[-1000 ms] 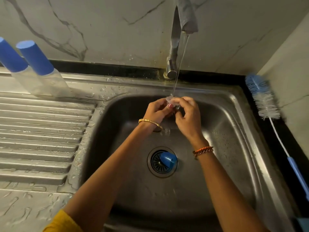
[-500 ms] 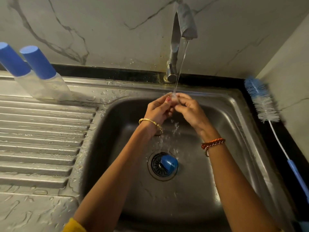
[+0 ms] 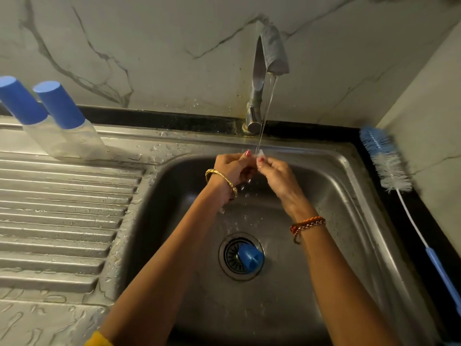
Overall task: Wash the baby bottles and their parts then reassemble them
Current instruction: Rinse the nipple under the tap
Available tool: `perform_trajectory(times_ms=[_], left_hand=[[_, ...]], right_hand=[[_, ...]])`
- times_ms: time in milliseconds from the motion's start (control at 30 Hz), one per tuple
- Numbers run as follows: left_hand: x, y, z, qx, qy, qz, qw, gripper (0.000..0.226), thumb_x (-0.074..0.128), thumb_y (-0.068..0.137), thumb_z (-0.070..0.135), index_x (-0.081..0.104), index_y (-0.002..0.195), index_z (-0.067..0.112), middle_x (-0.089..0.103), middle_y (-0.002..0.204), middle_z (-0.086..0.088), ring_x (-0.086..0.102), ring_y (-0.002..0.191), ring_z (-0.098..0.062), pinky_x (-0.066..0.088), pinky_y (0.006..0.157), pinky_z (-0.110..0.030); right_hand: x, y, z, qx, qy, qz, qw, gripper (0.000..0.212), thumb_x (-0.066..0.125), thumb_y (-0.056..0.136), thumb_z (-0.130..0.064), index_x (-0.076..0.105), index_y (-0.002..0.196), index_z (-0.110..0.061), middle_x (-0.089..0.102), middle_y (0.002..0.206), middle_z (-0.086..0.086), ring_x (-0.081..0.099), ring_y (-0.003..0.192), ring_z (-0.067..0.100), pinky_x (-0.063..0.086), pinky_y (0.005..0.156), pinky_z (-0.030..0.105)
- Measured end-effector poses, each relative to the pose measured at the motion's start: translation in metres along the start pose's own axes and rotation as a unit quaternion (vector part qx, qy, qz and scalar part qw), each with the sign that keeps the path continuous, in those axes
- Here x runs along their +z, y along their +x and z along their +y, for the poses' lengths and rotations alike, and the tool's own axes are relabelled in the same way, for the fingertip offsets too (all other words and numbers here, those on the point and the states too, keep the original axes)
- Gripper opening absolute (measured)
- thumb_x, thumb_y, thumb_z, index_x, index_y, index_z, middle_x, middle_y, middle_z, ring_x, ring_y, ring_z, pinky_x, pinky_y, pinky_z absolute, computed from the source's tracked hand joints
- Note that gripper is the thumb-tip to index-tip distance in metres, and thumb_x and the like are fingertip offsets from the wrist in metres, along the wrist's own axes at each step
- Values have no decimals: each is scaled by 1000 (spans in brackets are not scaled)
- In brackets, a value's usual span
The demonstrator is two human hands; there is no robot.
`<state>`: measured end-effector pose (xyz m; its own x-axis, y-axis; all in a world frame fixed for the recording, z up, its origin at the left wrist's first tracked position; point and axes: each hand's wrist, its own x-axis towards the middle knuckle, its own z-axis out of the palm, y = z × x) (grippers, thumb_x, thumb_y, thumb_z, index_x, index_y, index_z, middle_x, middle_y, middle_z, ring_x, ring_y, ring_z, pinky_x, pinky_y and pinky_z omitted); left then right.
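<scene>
Left hand (image 3: 233, 168) and right hand (image 3: 277, 172) pinch a small clear part (image 3: 260, 154) under the stream (image 3: 265, 113). Wet and slick, it could slip toward the drain (image 3: 230, 255).

A small clear teat (image 3: 260, 154) is sitting under the water; two capped bottles (image 3: 65, 126) are standing; a blue cap (image 3: 250, 257) is lying on the drain.

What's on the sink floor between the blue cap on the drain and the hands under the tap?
Head view: only bare wet steel of the sink basin, with splashing drops, lies between the blue plastic cap and the left hand and right hand.
</scene>
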<state>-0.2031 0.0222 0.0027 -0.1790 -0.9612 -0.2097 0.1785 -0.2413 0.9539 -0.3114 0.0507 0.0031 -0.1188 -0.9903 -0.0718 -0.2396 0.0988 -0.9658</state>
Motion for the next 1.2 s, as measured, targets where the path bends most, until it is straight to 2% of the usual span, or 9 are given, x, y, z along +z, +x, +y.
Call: perform_trajectory(times_ms=[133, 300, 433, 567, 667, 733, 900, 1033, 1200], left_hand=[[12, 4, 1, -36, -36, 81, 995, 27, 48, 95, 15, 59, 71, 10, 59, 69, -6, 55, 65, -16, 50, 70, -30], [21, 6, 6, -65, -79, 122, 987, 24, 52, 94, 16, 58, 72, 10, 59, 68, -4, 57, 64, -14, 51, 65, -27], [19, -2, 5, -60, -104, 116, 986, 18, 55, 92, 15, 63, 77, 8, 63, 65, -3, 59, 64, -12, 52, 68, -26], [13, -6, 4, -12, -93, 94, 991, 14, 59, 87, 4, 65, 99, 5, 64, 84, -3, 60, 85, -16, 50, 86, -33], [12, -8, 4, 7, -69, 65, 995, 22, 59, 87, 3, 64, 108, 2, 65, 88, -2, 60, 90, -16, 49, 92, -35], [12, -8, 4, 22, -56, 64, 996, 20, 56, 89, 4, 64, 107, 1, 64, 86, -3, 60, 86, -16, 51, 87, -32], [11, -7, 7, 9, -9, 68, 998, 22, 52, 93, 13, 61, 73, 13, 58, 70, -3, 54, 64, -11, 49, 64, -23], [15, -7, 10, -50, -39, 75, 995, 30, 53, 93, 18, 56, 64, 11, 48, 60, -2, 41, 53, -10, 36, 54, -22], [29, -10, 12, -126, -80, 116, 982, 25, 56, 91, 20, 54, 68, 11, 50, 64, -4, 47, 56, -14, 41, 53, -26]], right_hand=[[-6, 9, -1, -1, -39, 3, 999, 25, 48, 95, -19, 64, 113, -10, 61, 95, -5, 51, 81, -4, 38, 55, -4], [-2, 12, -1, -16, -13, 85, 996, 22, 60, 86, -11, 66, 107, -4, 64, 99, -1, 51, 79, -5, 38, 56, -5], [5, 9, -4, -30, 70, 168, 983, 19, 73, 76, -19, 71, 92, -9, 69, 81, -3, 62, 73, -1, 50, 64, 9], [9, 10, 1, -70, -25, 188, 979, 25, 71, 78, -28, 72, 95, -9, 70, 90, 5, 65, 85, 12, 55, 77, 28], [11, 7, -1, -101, -9, 197, 975, 24, 67, 83, -22, 70, 98, -4, 69, 88, 4, 64, 80, 11, 54, 72, 23], [13, 5, -2, -127, -3, 179, 976, 24, 64, 85, -17, 68, 103, -2, 64, 91, 1, 60, 79, 4, 52, 69, 14], [7, -1, 7, -250, -127, 153, 948, 24, 60, 88, -11, 66, 106, 2, 59, 93, 3, 52, 75, -1, 46, 67, 6], [-1, -1, 14, -335, -190, 151, 910, 29, 59, 86, -25, 70, 97, -1, 62, 84, 9, 57, 74, 16, 49, 61, 21], [0, -2, 14, -368, -174, 233, 883, 40, 62, 82, -39, 70, 70, -1, 62, 67, 8, 57, 60, 20, 48, 51, 37]])
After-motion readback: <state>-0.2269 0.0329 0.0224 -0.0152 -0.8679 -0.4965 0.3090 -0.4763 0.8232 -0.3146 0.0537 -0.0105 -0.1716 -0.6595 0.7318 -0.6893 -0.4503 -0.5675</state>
